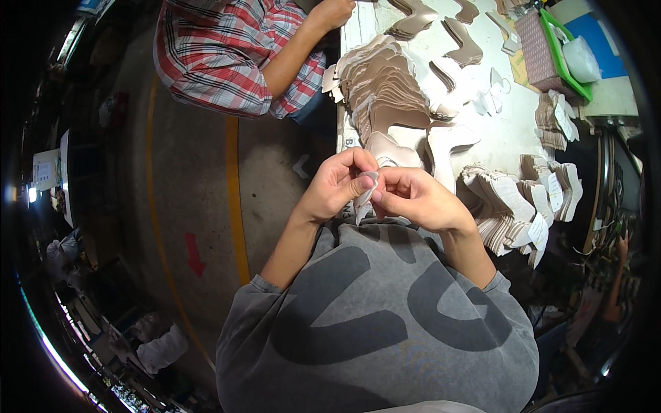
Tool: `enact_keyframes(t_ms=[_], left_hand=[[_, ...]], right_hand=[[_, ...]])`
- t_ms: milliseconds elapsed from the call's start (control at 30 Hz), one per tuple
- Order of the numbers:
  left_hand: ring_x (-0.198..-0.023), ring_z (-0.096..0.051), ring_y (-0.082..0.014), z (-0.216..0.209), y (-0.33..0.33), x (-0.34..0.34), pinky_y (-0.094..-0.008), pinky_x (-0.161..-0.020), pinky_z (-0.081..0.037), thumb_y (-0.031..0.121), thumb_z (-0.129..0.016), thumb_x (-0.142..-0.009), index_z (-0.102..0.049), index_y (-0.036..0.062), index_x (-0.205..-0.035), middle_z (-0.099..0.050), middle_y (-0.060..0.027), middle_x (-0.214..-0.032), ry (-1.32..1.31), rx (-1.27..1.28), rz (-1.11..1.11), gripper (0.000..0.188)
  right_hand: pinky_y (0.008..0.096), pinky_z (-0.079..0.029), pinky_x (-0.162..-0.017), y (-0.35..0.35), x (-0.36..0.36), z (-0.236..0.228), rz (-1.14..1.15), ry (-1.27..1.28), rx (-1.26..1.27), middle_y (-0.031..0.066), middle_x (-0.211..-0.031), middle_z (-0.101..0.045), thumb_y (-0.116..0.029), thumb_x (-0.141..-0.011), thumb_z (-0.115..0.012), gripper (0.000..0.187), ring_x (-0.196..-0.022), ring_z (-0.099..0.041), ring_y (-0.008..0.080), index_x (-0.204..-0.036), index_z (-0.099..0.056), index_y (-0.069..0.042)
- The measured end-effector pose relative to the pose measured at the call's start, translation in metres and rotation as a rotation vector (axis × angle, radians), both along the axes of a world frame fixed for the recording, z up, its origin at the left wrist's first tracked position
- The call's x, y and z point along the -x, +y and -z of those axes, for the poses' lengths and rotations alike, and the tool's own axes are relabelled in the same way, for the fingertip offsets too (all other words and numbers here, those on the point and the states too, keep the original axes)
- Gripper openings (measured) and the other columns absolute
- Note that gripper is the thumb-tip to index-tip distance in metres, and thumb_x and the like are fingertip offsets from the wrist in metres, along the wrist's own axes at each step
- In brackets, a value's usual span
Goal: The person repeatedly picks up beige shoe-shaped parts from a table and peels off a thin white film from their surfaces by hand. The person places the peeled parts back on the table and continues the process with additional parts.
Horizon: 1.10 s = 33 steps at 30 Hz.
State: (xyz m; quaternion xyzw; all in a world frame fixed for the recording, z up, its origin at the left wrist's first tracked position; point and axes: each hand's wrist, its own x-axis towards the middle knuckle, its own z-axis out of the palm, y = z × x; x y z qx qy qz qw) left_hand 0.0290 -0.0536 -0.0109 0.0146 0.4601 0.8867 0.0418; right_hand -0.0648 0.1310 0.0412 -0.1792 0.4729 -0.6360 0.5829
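Close in front of my chest, my left hand [337, 187] and my right hand [425, 199] come together on a small pale cut piece [365, 201], thin and leather-like. The left thumb and fingers pinch its upper part. My right fingertips are closed on its right edge; how much they grip is partly hidden. Just beyond my hands, a beige cut piece [392, 150] lies at the table's near edge. Behind it spreads a big fanned stack of curved brown-beige pieces [385, 86]. A curved white piece [441, 148] lies to the right of my hands.
On the white table [496, 124], bundles of pale cut pieces [499, 199] stand at the right edge. Brown curved pieces [463, 41] lie farther back, near a green bin [561, 55]. A person in a plaid shirt [213, 58] works at far left. Yellow lines [234, 186] mark the floor.
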Motion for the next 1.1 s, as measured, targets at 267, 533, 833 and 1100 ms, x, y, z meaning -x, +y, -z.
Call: enact_keyframes(t_ms=[267, 533, 833, 1100], left_hand=[[-0.095, -0.055, -0.0098, 0.004, 0.001, -0.001, -0.0262, -0.087, -0.047, 0.010, -0.068, -0.102, -0.053, 0.0047, -0.104, -0.059, -0.0050, -0.104, 0.030, 0.049, -0.009, 0.016], [-0.094, -0.055, -0.0099, 0.002, 0.005, -0.002, -0.0251, -0.087, -0.047, 0.005, -0.067, -0.101, -0.052, 0.0048, -0.103, -0.057, -0.0047, -0.104, 0.027, 0.095, -0.034, 0.015], [-0.096, -0.054, -0.0101, 0.005, 0.010, 0.002, -0.0259, -0.089, -0.046, 0.003, -0.066, -0.101, -0.051, 0.0045, -0.102, -0.054, -0.0043, -0.103, 0.050, 0.123, -0.033, 0.015], [-0.097, -0.055, -0.0114, 0.008, 0.009, 0.003, -0.0273, -0.092, -0.047, 0.003, -0.066, -0.101, -0.053, 0.0042, -0.103, -0.056, -0.0057, -0.105, 0.062, 0.104, -0.025, 0.013]], right_hand=[[0.0223, -0.048, -0.071, 0.001, 0.001, 0.003, -0.005, 0.015, -0.064, -0.0053, -0.085, -0.060, -0.011, -0.103, -0.061, 0.011, -0.077, -0.055, 0.0032, -0.098, -0.064, -0.002], [0.0225, -0.047, -0.071, 0.005, 0.001, 0.009, 0.020, 0.010, -0.088, -0.0047, -0.084, -0.059, -0.009, -0.101, -0.061, 0.008, -0.076, -0.055, 0.0032, -0.096, -0.063, -0.002], [0.0216, -0.044, -0.070, 0.008, 0.000, 0.009, 0.058, 0.012, -0.096, -0.0070, -0.082, -0.054, -0.005, -0.098, -0.061, 0.005, -0.075, -0.049, 0.0026, -0.094, -0.063, -0.003], [0.0215, -0.045, -0.070, 0.008, 0.002, 0.009, 0.054, 0.050, -0.063, -0.0059, -0.082, -0.055, -0.004, -0.097, -0.061, 0.004, -0.076, -0.051, 0.0030, -0.094, -0.063, -0.003]])
